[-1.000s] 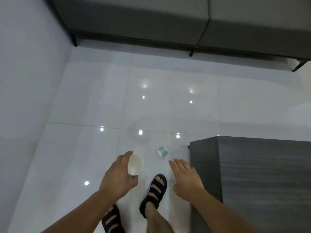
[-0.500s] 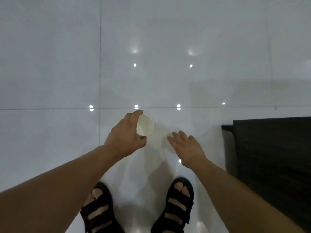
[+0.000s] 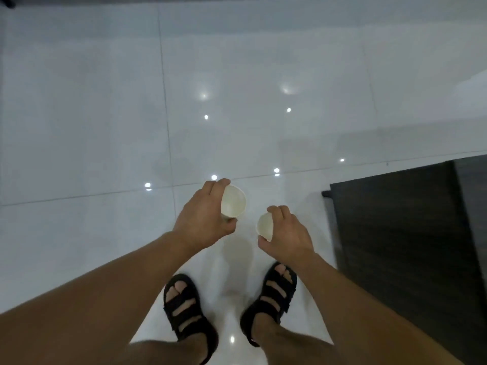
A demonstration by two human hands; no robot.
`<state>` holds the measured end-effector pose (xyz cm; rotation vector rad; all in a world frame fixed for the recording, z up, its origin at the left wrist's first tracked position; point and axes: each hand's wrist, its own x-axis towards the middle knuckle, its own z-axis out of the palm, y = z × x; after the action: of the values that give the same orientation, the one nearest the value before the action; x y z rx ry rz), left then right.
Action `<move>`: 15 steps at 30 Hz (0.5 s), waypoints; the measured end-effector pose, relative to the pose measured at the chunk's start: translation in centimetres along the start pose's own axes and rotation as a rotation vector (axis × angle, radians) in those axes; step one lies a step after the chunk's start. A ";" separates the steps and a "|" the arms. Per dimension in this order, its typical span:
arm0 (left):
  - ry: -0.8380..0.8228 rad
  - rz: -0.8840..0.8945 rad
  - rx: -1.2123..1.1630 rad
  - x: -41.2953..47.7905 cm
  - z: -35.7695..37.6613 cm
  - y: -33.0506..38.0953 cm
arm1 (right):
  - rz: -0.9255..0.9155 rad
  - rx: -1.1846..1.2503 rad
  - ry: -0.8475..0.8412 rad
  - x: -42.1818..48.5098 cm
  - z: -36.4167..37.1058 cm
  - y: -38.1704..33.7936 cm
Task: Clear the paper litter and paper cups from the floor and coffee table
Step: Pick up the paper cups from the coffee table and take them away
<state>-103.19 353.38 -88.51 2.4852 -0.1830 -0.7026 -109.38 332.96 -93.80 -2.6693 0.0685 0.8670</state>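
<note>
One paper cup (image 3: 233, 201) is held above the floor (image 3: 92, 114) in my left grip (image 3: 204, 219), fingers curled round it. A second paper cup (image 3: 264, 225) is pinched in my right grip (image 3: 287, 238), its body mostly hidden. The dark surface (image 3: 408, 233) is cut off at right.

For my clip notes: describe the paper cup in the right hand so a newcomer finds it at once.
Start at the dark coffee table on the right of the white tiled floor. Just left of it, the right hand grips a white paper cup. Unlike the other cup in the left hand, it is lower in view and nearer the table.
</note>
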 end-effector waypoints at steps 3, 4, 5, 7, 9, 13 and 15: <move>0.022 0.034 0.018 -3.0 -6.3 5.4 | 0.044 0.110 0.120 -6.0 -7.5 -2.2; 0.023 0.046 0.012 -4.1 -8.4 7.5 | 0.052 0.116 0.160 -8.2 -10.3 -2.8; 0.026 0.066 0.008 -5.2 -10.3 9.6 | 0.053 0.117 0.201 -10.3 -13.1 -3.3; 0.032 0.125 0.005 -7.3 -14.0 14.0 | 0.061 0.133 0.282 -14.6 -18.5 -4.1; 0.038 0.177 0.002 -9.7 -17.3 18.1 | 0.080 0.151 0.346 -19.1 -23.2 -4.7; 0.040 0.275 0.006 -15.1 -22.4 25.1 | 0.147 0.186 0.462 -29.1 -30.0 -5.6; 0.010 0.372 0.030 -18.0 -23.9 28.2 | 0.229 0.204 0.538 -34.6 -31.8 -6.1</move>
<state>-105.72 345.63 -48.17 2.3860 -0.6366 -0.5317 -118.69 326.40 -47.84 -2.6504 0.5646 0.1610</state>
